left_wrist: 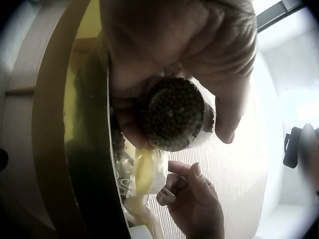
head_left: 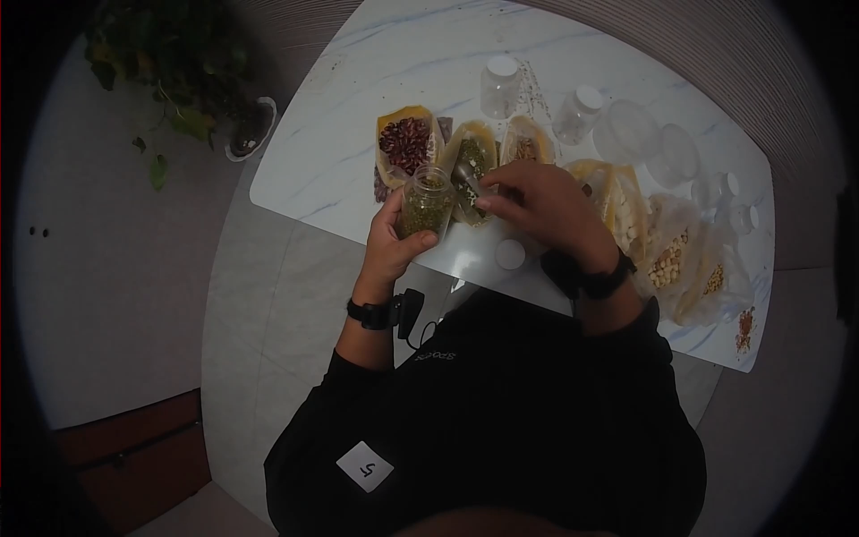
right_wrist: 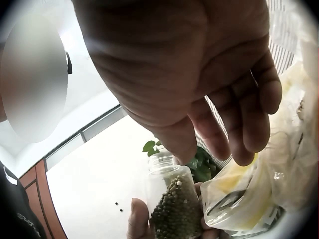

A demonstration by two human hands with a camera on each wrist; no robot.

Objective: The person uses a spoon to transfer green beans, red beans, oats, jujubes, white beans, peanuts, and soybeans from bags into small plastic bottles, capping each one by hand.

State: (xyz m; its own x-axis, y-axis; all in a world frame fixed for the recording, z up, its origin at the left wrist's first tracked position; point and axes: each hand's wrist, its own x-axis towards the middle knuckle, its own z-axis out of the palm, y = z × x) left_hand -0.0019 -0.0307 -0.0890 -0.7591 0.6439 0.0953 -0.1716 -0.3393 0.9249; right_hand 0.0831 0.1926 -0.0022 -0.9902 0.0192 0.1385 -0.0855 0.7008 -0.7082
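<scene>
My left hand [head_left: 386, 243] grips a clear jar [head_left: 428, 213] by its side, mouth uncovered. Small green beans [right_wrist: 178, 211] fill much of it, heaped along one side in the right wrist view; the left wrist view looks at its bean-covered bottom. My right hand [head_left: 548, 204] pinches the handle of a grey spoon [head_left: 467, 170] between thumb and fingers. The spoon's head is over the open bag of green beans [head_left: 476, 143], just right of the jar. In the right wrist view the hand itself hides the pinched handle.
A bag of dark red beans [head_left: 404, 143] stands left of the green-bean bag. More open bags [head_left: 667, 259] line the right side. Several clear jars, one with a white lid [head_left: 503, 65], stand behind. A round white lid [head_left: 510, 254] lies near the front edge. Spilled bits [head_left: 744, 329] lie far right.
</scene>
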